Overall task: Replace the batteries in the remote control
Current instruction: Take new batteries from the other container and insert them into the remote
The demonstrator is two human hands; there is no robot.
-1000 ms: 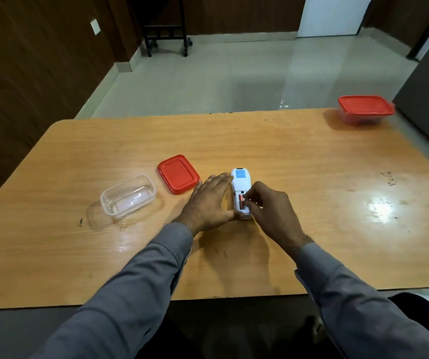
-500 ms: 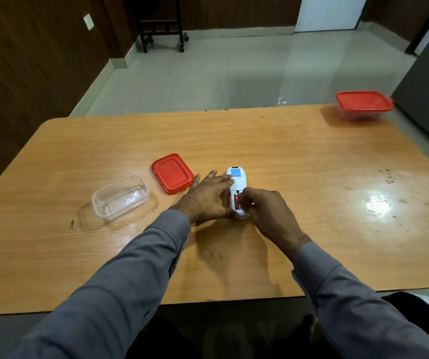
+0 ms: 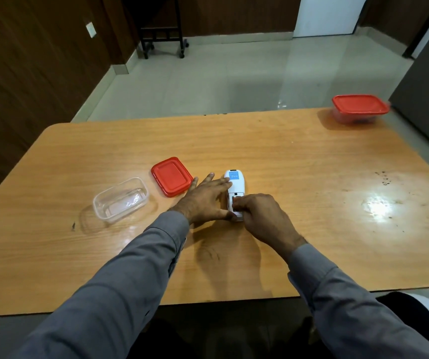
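A white remote control (image 3: 236,189) was laid face down near the middle of the wooden table (image 3: 299,164), its back turned up, a blue label at its far end and the battery compartment uncovered at the near end. The left hand (image 3: 205,200) was laid flat against the remote's left side, fingers spread and straight, the thumb set at the near corner and a fingertip resting on the casing beside the label. The right hand (image 3: 261,216) was curled over the open compartment, its fingertips bent down into it; a small red-and-dark patch was seen in the compartment, but whether a battery was pinched could not be told.

Just left of the left hand, a red lid (image 3: 171,176) was lying flat, and beyond it an open clear plastic container (image 3: 120,200) was standing. At the far right corner, well apart from the rest, a second clear container closed with a red lid (image 3: 360,108) was standing. Grey sleeves were worn on both arms.
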